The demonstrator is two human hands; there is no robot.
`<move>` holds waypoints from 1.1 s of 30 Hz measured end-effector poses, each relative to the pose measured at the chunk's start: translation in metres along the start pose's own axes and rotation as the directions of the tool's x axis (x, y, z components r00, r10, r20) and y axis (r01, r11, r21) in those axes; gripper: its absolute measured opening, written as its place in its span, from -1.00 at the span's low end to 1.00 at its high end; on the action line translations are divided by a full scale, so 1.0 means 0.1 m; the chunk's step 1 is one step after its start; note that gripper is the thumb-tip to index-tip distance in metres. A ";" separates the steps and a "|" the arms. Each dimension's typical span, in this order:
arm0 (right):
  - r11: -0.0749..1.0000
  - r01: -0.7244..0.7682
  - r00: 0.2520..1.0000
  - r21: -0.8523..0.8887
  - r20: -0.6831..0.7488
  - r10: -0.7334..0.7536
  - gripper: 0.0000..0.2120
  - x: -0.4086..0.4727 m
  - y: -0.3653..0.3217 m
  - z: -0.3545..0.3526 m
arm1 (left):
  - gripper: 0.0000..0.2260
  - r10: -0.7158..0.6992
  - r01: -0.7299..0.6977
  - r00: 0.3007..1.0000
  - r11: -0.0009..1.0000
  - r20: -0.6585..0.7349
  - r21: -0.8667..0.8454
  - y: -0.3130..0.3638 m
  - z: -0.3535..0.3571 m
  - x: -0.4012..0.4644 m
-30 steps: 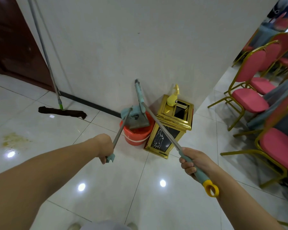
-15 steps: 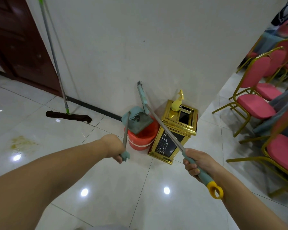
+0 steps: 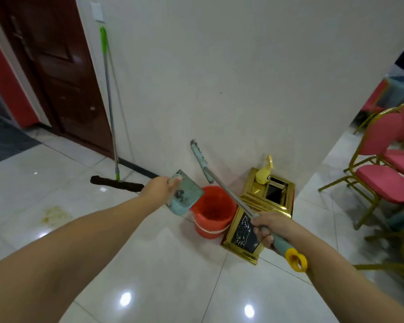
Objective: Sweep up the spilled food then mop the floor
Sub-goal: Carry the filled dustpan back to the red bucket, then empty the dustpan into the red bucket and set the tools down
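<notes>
Right now we see the left hand (image 3: 160,188) curled round the dustpan (image 3: 184,194) at its handle end, pan lifted and tilted just beside the rim of the red bucket (image 3: 214,212); the right hand (image 3: 269,227) grips the teal grip of the broom (image 3: 222,191), yellow ring end poking out behind the hand, shaft angled up toward the white wall (image 3: 219,66), brush head near the wall above the bucket; the shaft crosses over the bucket's right side. We note the gold bin (image 3: 261,206) touching or just beside the bucket on the right, yellow spray bottle (image 3: 264,174) on top of it. The mop (image 3: 110,113) leans on the wall left of the bucket, dark head on the floor (image 3: 149,264); the yellowish spill (image 3: 56,213) sits on the tiles far left, well apart from both hands. A dark door (image 3: 56,66) stands left of the mop; red chairs (image 3: 387,164) with gold frames crowd the right edge.
</notes>
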State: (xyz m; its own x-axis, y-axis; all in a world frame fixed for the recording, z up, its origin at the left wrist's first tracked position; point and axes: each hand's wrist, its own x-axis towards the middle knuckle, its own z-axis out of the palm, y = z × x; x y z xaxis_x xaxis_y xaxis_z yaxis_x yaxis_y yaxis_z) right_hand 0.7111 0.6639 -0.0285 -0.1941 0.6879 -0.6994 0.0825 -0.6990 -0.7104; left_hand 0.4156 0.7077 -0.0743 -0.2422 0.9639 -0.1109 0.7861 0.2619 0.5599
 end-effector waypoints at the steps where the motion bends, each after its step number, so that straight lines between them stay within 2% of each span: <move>1: 1.000 -0.013 1.000 -0.016 0.012 0.013 -0.83 0.04 -0.05 0.03 | -0.44 -0.069 0.065 0.997 0.990 -0.027 -0.123 -0.08 -0.03 0.01; 4: 0.996 -0.043 0.998 -0.083 0.039 0.046 -0.86 0.20 -0.20 0.16 | -0.47 -0.264 0.217 0.964 0.836 -0.023 -0.504 -0.37 -0.13 -0.01; 7: 0.985 -0.095 0.993 -0.144 0.059 0.104 -0.82 0.37 -0.36 0.39 | -0.48 -0.387 0.294 0.922 0.718 -0.011 -0.632 -0.61 -0.25 -0.12; 11: 0.967 -0.202 0.969 -0.156 0.112 0.220 -0.76 0.60 -0.57 0.75 | -0.48 -0.470 0.356 0.882 0.635 0.022 -0.685 -0.87 -0.33 -0.21; 15: 0.950 -0.219 0.958 -0.224 0.136 0.253 -0.70 0.91 -0.73 1.16 | -0.51 -0.524 0.417 0.847 0.550 0.090 -0.723 -1.17 -0.29 -0.13; 22: 0.912 -0.306 0.925 -0.273 0.140 0.353 -0.85 1.75 -0.93 1.82 | -0.51 -0.572 0.527 0.787 0.430 0.231 -0.733 -1.61 -0.08 0.40; 28: 0.831 -0.363 0.897 -0.422 0.085 0.434 -0.77 2.37 -1.31 2.56 | -0.53 -0.575 0.562 0.765 0.375 0.291 -0.737 -1.99 -0.01 0.95; 33: 0.814 -0.380 0.879 -0.439 0.102 0.465 -0.88 2.76 -1.65 3.07 | -0.54 -0.579 0.614 0.720 0.274 0.383 -0.740 -2.23 0.07 1.31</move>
State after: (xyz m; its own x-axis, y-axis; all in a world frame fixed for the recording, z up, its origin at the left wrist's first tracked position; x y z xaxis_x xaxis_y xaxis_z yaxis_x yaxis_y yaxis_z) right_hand 0.3437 0.9090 -0.0796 -0.2316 0.2600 -0.9374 0.5697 -0.7449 -0.3474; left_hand 0.2123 0.7764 -0.2194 -0.4121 0.5603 -0.7184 -0.3547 0.6276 0.6930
